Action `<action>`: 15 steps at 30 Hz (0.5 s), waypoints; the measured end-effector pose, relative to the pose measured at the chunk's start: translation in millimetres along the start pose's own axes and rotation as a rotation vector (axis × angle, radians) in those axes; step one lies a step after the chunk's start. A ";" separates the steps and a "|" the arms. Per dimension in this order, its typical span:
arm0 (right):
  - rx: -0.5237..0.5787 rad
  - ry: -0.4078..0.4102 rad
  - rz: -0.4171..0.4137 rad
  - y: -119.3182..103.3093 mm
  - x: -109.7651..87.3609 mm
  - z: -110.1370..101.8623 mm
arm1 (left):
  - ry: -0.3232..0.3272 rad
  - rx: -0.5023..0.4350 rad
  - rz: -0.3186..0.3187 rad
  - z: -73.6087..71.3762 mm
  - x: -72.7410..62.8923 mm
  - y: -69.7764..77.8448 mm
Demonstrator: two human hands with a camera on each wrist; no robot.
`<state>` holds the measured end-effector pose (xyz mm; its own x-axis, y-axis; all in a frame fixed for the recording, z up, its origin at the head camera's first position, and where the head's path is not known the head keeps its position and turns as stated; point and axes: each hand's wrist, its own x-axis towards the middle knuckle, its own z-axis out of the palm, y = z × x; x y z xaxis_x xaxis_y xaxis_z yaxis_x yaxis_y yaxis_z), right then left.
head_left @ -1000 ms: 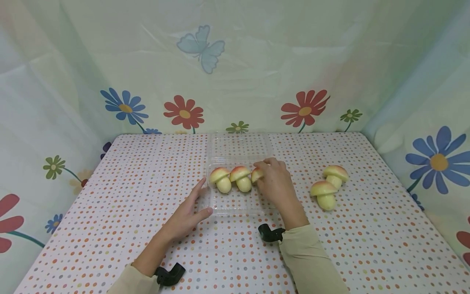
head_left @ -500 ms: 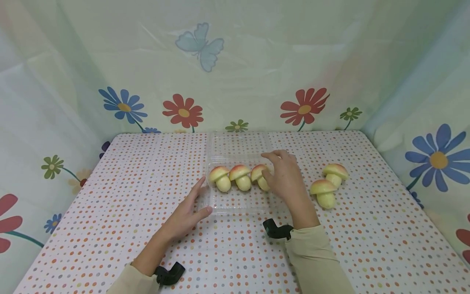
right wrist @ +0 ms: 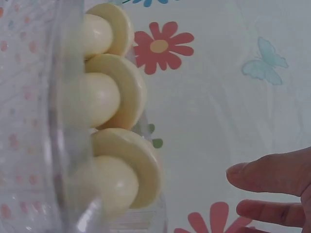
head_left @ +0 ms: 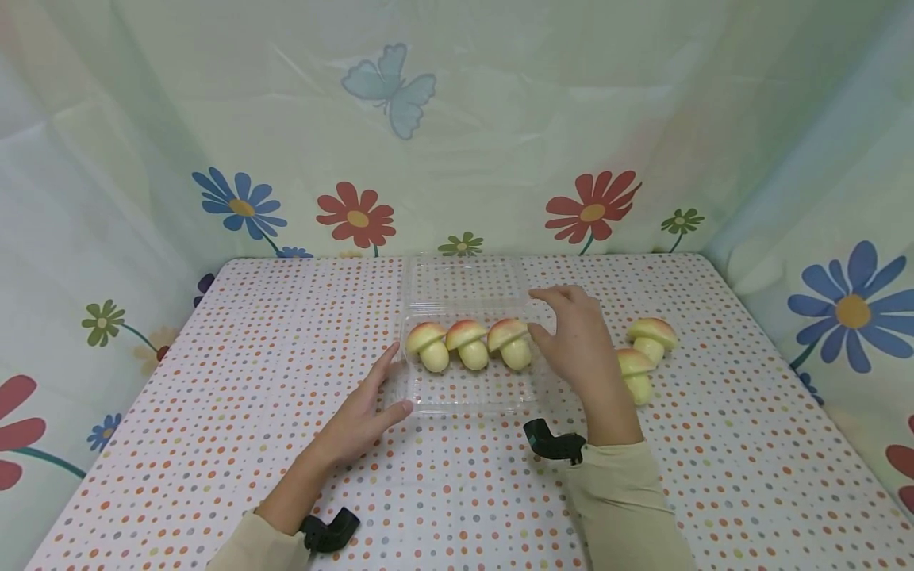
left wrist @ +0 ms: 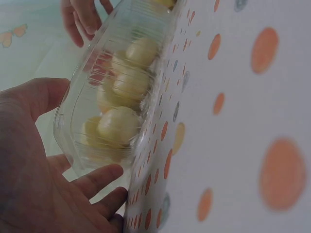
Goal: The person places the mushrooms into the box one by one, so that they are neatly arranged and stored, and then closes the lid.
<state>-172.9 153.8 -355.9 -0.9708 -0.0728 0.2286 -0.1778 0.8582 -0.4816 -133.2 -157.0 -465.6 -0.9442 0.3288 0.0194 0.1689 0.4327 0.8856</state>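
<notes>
A clear plastic clamshell box (head_left: 467, 398) lies open on the table with its lid (head_left: 466, 281) folded back. Three toy mushrooms stand in a row in its tray: the left mushroom (head_left: 434, 358), the middle mushroom (head_left: 473, 355) and the right mushroom (head_left: 516, 354), with reddish-yellow caps and pale stems. My left hand (head_left: 357, 420) rests against the box's left side, thumb and fingers spread; in the left wrist view its thumb (left wrist: 51, 94) touches the rim. Just right of the box hovers my right hand (head_left: 574, 337), fingers apart and holding nothing.
Two more mushrooms lie on the table to the right: a far mushroom (head_left: 652, 339) and a near mushroom (head_left: 638, 377), partly behind my right hand. Polka-dot cloth (head_left: 250, 357) covers the table. A flowered curtain (head_left: 485, 119) stands behind and at both sides.
My right hand has let go of the right mushroom in the box and moved rightward, off the tray, with its fingers parting. The left hand has stayed at the box's side.
</notes>
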 end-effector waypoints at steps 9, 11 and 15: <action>0.008 0.003 0.042 7.1 -2.1 -12.9 | 0.000 -0.007 -0.007 0.0 0.3 1.4; 0.009 0.004 0.047 8.7 -2.4 -14.3 | 0.001 -0.008 -0.009 0.1 0.1 1.5; 0.015 0.003 0.063 11.7 -3.3 -16.3 | 0.001 -0.004 -0.010 0.1 -0.4 1.6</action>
<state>-169.1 172.5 -348.5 -0.9797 -0.0171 0.1999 -0.1184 0.8534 -0.5077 -132.5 -156.4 -464.3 -0.9463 0.3232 0.0108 0.1580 0.4328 0.8876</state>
